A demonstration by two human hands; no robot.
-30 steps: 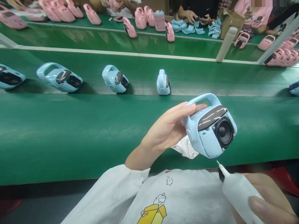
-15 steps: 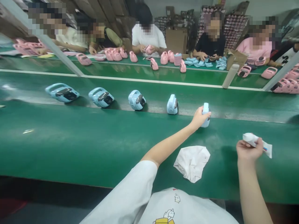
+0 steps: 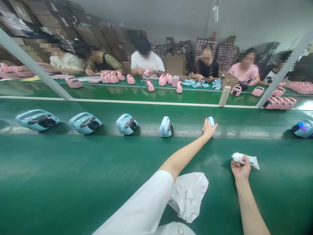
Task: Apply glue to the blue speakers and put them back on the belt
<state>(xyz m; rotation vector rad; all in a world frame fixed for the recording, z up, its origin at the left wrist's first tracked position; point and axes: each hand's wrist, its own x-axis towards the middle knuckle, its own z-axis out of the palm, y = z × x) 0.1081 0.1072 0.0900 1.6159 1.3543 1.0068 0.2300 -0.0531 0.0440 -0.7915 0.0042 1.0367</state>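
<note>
My left hand [image 3: 208, 129] reaches far out and is closed round a light blue speaker [image 3: 211, 121] that stands on the moving belt [image 3: 234, 125], last in a row of several blue speakers [image 3: 166, 127]. My right hand [image 3: 240, 168] rests on the near green table and grips a white glue tube [image 3: 245, 159]. A crumpled white cloth [image 3: 189, 195] lies on the table by my left sleeve.
Another blue speaker [image 3: 302, 128] sits at the belt's far right. Across the belt several people handle pink speakers [image 3: 162, 80] and blue parts [image 3: 195, 84]. A white post [image 3: 224, 96] and grey slanted bars [image 3: 36, 70] stand on the far side.
The speaker I held close went out to the belt in my left hand. My right hand moved the glue tube from my lap to the table.
</note>
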